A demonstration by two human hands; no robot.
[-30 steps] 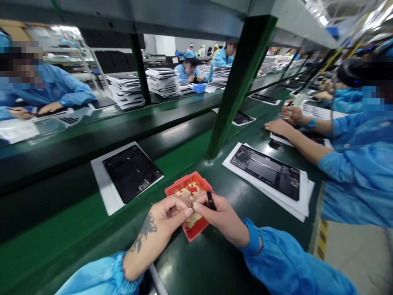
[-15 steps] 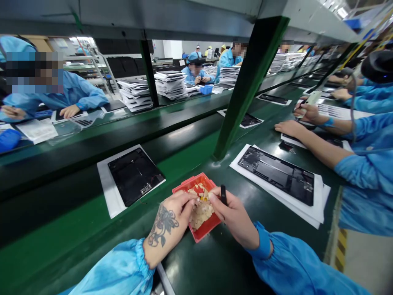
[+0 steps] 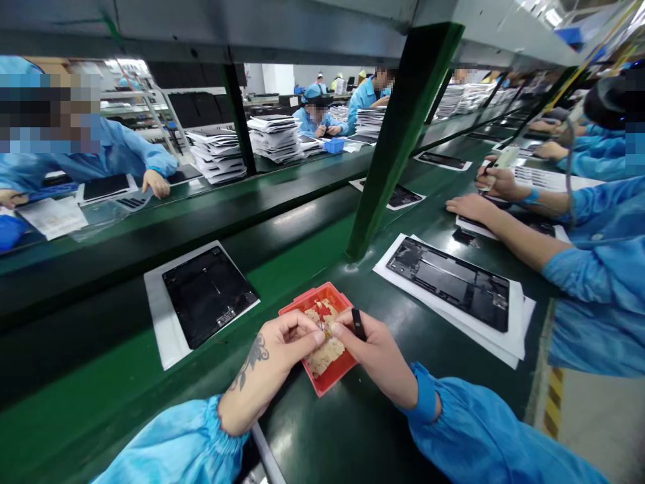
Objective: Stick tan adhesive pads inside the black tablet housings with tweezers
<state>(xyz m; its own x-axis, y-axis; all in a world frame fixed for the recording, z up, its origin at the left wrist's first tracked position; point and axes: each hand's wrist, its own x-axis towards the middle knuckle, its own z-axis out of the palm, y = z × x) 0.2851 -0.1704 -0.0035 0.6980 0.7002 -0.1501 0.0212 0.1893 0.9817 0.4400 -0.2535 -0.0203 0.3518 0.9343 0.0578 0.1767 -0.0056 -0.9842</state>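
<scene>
A red tray (image 3: 338,384) sits on the green bench, with thin tan pieces (image 3: 327,356) in it. Over its left side is my left hand (image 3: 275,356), tattooed at the back, its thumb and fingertips pinched together on something too small to make out. Over the right side, my right hand (image 3: 375,349) is closed, thumb against forefinger, with a black tool (image 3: 359,325) held in it. The fingertips of both hands are close together above the tray. What lies between them is mostly hidden.
A black tablet housing (image 3: 201,296) lies on white sheets to the left, another housing (image 3: 453,282) to the right. A green post (image 3: 398,148) rises beyond the tray. A co-worker's arms (image 3: 508,228) reach in from the right. Paper stacks (image 3: 275,138) stand across the line.
My left hand has rolled so its thumb lies more over the tray, and the yellow piece between my fingertips is less visible. The co-worker across at the left has shifted a hand rightwards off a panel.
</scene>
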